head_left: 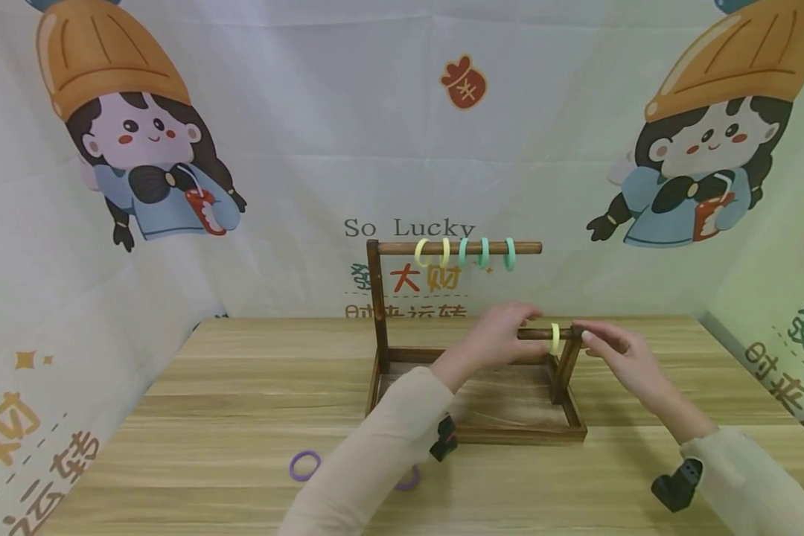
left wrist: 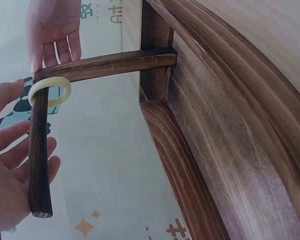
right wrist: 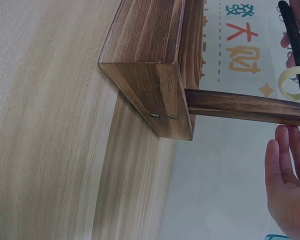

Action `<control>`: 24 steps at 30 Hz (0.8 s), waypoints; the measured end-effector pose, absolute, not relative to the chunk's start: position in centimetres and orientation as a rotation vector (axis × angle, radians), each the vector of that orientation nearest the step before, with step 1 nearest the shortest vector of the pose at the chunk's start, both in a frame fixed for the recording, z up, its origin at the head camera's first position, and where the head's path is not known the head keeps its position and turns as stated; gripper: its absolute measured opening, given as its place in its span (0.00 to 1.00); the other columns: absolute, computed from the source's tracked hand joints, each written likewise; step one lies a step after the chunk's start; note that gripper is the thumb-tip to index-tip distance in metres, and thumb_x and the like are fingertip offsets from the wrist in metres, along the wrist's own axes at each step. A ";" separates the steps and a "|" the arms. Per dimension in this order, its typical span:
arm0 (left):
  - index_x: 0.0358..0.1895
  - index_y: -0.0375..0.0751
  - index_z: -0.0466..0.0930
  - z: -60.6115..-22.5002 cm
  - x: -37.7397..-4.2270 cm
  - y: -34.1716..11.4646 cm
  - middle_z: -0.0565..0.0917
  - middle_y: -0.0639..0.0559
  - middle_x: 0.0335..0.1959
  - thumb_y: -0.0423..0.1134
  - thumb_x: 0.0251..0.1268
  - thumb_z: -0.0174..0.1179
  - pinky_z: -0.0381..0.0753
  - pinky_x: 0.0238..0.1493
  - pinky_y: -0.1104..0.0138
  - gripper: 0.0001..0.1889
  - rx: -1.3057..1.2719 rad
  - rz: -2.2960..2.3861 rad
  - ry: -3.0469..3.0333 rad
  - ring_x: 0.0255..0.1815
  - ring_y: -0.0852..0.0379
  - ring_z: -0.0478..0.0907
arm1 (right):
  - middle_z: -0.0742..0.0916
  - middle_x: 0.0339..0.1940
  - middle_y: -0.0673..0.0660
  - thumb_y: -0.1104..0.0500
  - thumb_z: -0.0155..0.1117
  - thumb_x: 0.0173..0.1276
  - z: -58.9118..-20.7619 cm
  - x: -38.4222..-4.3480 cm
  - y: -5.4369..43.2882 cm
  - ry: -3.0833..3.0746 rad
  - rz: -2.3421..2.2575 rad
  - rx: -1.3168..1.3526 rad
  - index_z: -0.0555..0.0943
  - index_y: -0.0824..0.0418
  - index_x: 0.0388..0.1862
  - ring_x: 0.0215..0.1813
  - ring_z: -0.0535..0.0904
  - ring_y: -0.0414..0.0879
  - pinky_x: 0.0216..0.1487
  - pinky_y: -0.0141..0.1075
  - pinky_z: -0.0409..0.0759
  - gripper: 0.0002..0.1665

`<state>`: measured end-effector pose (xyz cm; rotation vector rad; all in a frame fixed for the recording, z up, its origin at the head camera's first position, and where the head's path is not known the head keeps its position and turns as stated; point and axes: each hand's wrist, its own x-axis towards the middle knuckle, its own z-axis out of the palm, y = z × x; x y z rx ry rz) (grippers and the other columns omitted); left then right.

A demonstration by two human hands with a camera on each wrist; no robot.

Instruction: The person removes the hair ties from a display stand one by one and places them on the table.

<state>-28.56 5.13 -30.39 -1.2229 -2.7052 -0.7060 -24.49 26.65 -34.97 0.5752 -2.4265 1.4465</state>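
Observation:
A wooden stand has a short lower bar (head_left: 534, 334) on its right post (head_left: 565, 372). One pale yellow ring (head_left: 554, 339) hangs round that bar, close to the post. My left hand (head_left: 499, 335) is at the bar's free end; in the left wrist view its fingers spread loosely behind the bar, thumb apart from the ring. My right hand (head_left: 626, 365) touches the post's top with extended fingers, which show in the right wrist view too. On the upper bar (head_left: 402, 248) hang two yellow rings (head_left: 446, 251) and three mint green rings (head_left: 485, 253).
Two purple rings lie on the wooden table (head_left: 194, 387): one ring (head_left: 292, 467) left of my left sleeve, another (head_left: 409, 488) partly hidden by it. The stand's tray base (head_left: 522, 433) has a raised rim. A printed cloth (head_left: 295, 149) hangs behind and at both sides.

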 end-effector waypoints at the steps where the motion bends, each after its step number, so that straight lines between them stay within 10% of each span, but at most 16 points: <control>1: 0.56 0.39 0.70 -30.4 -28.5 5.2 0.74 0.50 0.52 0.48 0.56 0.59 0.66 0.50 0.74 0.25 -1.224 -0.694 -2.710 0.50 0.59 0.70 | 0.78 0.46 0.40 0.56 0.46 0.70 -35.0 -24.5 26.6 -2.425 1.446 0.573 0.69 0.71 0.56 0.42 0.75 0.34 0.40 0.28 0.75 0.23; 24: 0.54 0.50 0.73 -30.4 -28.6 7.1 0.76 0.60 0.48 0.55 0.54 0.58 0.71 0.40 0.73 0.24 -1.077 -0.489 -2.835 0.46 0.65 0.71 | 0.78 0.45 0.38 0.57 0.46 0.70 -35.0 -24.5 26.6 -2.412 1.455 0.584 0.69 0.72 0.55 0.41 0.76 0.35 0.39 0.27 0.75 0.23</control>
